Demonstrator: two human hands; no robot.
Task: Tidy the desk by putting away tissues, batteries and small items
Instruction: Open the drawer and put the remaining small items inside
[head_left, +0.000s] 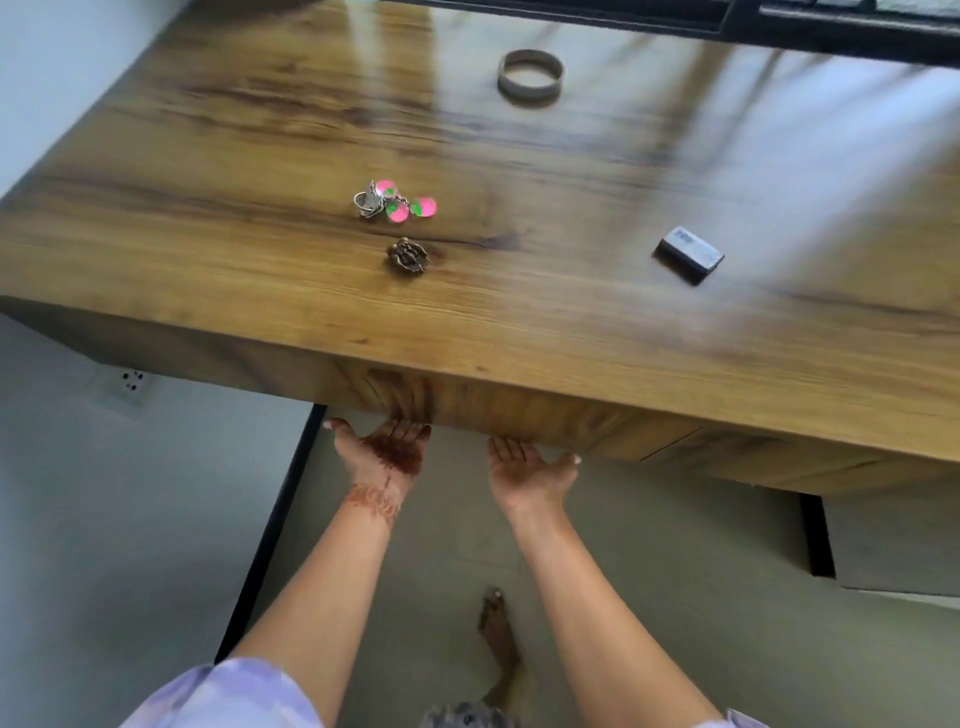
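While reaching palm-up under the drawer front (519, 415) with left hand (387, 449) and right hand (527, 462), both spread, empty, seemed mid-opening; next needed an even pull.

Left hand (387, 453), right hand (527, 470), seemingly palm-up

Fingers (410, 430) of L hand (387, 452) and R hand (527, 467) went under table's (571, 332) front lip. Only their bases showed, so curled vs. flat couldn't be told. Table ran off frame at R and top, its far part motion-blurred. Box (688, 254) print was unreadable. Brown lump (408, 255) was too blurred to ID. Keyring (395, 201): pink-green charms smeared, metal bits indistinct. Ring (531, 78) was soft, material unclear. Dark frame (831, 26) was cut by top edge. Foot (498, 634) sat partly behind grey blur (462, 717) at bottom edge. Sleeve (223, 696) was cropped there too.
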